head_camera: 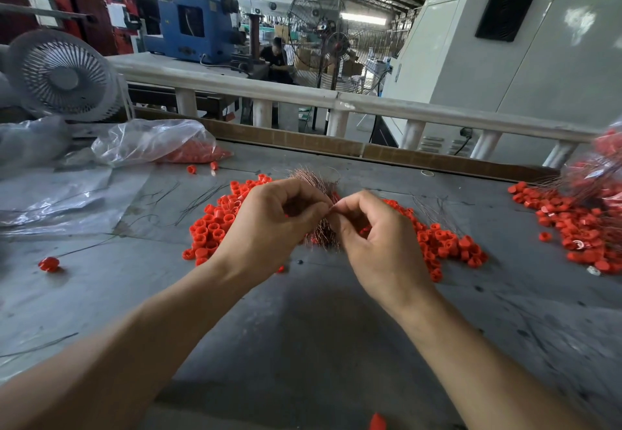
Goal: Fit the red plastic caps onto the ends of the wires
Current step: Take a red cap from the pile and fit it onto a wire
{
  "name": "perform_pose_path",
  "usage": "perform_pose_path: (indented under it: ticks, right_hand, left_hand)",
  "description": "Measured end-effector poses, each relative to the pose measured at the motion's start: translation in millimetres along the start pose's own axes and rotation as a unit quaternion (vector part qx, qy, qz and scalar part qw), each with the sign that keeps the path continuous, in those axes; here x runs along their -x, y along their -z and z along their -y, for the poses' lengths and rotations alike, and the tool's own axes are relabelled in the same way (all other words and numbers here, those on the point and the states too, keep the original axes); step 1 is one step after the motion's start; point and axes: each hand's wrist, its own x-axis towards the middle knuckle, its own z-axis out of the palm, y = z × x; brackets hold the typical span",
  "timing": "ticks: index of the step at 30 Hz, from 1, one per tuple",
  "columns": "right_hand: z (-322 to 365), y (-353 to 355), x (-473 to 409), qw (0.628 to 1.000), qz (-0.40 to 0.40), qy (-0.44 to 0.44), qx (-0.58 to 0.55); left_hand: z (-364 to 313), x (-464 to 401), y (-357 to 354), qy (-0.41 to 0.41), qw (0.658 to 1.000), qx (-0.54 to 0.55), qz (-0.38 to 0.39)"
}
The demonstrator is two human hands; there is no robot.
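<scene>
Both grips pinch wires (316, 180); caps (212, 227) beneath.

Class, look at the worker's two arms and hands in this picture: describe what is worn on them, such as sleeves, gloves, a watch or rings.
Nothing is worn. Both forearms are bare from the bottom edge of the picture up to the wrists, with no sleeves in view. The left hand and right hand have no gloves, and no watch, bracelet or ring shows on either.

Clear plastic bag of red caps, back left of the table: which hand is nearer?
Left. The left hand is nearer the plastic bag, which lies beyond it to the left; the right hand is farther right.
</scene>
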Motion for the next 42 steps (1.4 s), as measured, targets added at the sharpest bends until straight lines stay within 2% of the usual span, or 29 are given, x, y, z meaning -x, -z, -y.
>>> perform_pose_path:
  ticks: [6, 12, 15, 19, 23, 27, 30, 35, 39, 42]
  right_hand:
    - [3.6, 2.3, -1.0, 0.998, -0.018, 0.012, 0.065]
    - [8.3, 1.7, -1.3, 0.988, -0.028, 0.055, 0.145]
    - [7.8, 0.3, -1.4, 0.992, -0.004, 0.052, 0.113]
    - [6.1, 0.0, -1.8, 0.996, 0.004, 0.046, 0.076]
    - [5.2, -0.9, -2.3, 0.998, 0.006, 0.032, 0.047]
    - [7.5, 0.2, -2.2, 1.0, 0.011, 0.022, 0.007]
    - [9.2, 1.8, -1.5, 1.0, 0.007, 0.022, 0.003]
    - [10.4, 2.9, -1.4, 1.0, 0.0, 0.02, 0.005]
    - [11.0, 2.7, -0.5, 0.999, -0.017, 0.029, -0.007]
    - [9.9, 5.1, -0.8, 0.999, -0.034, 0.03, -0.015]
  left_hand:
    - [-0.8, 0.4, 0.0, -0.034, 0.995, -0.088, -0.023]
    - [0.3, 0.9, 2.9, -0.037, 0.977, -0.208, -0.041]
    - [0.3, -0.2, 3.4, -0.015, 0.985, -0.163, -0.044]
    - [-0.5, -2.1, 2.8, 0.08, 0.996, 0.006, -0.034]
    - [-5.8, -3.4, 0.5, 0.169, 0.974, 0.147, -0.031]
    - [-10.7, -3.0, 1.8, 0.215, 0.938, 0.273, 0.015]
    - [-10.4, -2.9, 0.7, 0.21, 0.937, 0.279, 0.012]
    - [-3.8, -4.8, 1.0, 0.197, 0.956, 0.217, -0.021]
    - [-1.4, -5.6, 2.0, 0.186, 0.959, 0.215, -0.019]
    - [0.4, -7.8, 6.2, 0.166, 0.967, 0.187, -0.046]
